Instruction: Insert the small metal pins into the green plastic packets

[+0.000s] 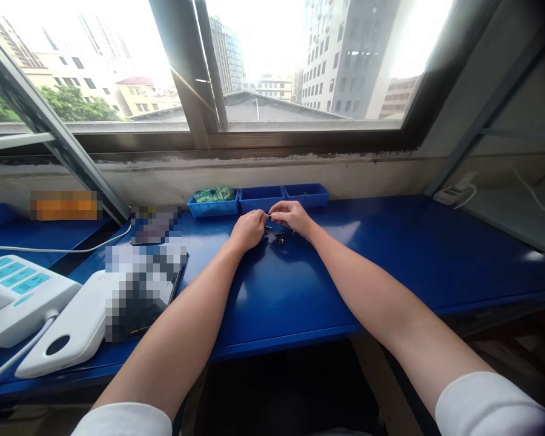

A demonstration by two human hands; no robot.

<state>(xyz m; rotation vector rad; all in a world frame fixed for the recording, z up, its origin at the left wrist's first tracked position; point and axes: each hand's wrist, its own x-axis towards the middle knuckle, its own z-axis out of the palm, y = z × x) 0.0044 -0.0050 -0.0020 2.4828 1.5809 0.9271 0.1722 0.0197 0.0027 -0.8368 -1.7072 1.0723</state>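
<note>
Both of my hands meet over the blue table, just in front of the small blue bins. My left hand [249,230] is closed, its thumb and fingertips pinching a small dark part [269,217] too tiny to name. From the other side my right hand [293,218] reaches the same spot with its fingertips pinched together; what sits between them is mostly hidden. On the table right below the hands lies a little pile of small dark and brass-coloured metal pieces [280,238], with a few thin pins [267,230] near my left fingers.
Behind my hands stand a blue bin [213,209] holding green plastic, a middle blue bin [261,203], and a right blue bin [315,200] with small bits. A white power strip [25,293], a white oblong device [68,327] and blurred flat items are at left.
</note>
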